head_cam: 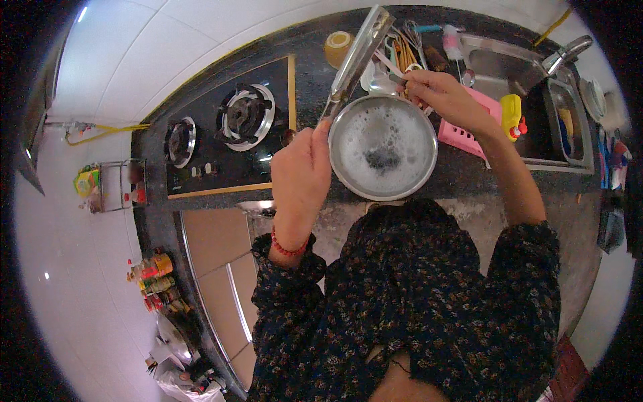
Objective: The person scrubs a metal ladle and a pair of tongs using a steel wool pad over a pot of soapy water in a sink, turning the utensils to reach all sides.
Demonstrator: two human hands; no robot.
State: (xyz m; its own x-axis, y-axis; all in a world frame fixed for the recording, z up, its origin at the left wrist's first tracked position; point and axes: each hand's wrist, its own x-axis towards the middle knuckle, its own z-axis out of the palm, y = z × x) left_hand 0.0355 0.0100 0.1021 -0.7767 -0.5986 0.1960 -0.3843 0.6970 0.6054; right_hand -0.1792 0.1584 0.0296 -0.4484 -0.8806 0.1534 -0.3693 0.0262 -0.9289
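A round metal bowl [346,186] of foamy, greyish water stands before me at the counter's front edge. On its left side, my left hand [304,166] grips the lower end of a long shiny utensil [359,55], which slants up and to the right; its exact kind is unclear. Above the bowl's upper right rim, my right hand [442,95] pinches a slim pale utensil [388,63] with a darker part near the fingers. Its far end lies close to the shiny utensil; whether they touch cannot be told.
Left is a gas hob [246,118] with two burners. Behind the bowl are a brownish jar [339,49] and several utensils [404,53]. To the right are a pink plastic basket [464,138], a yellow bottle [511,115] and a steel sink [495,65] with a tap [567,53].
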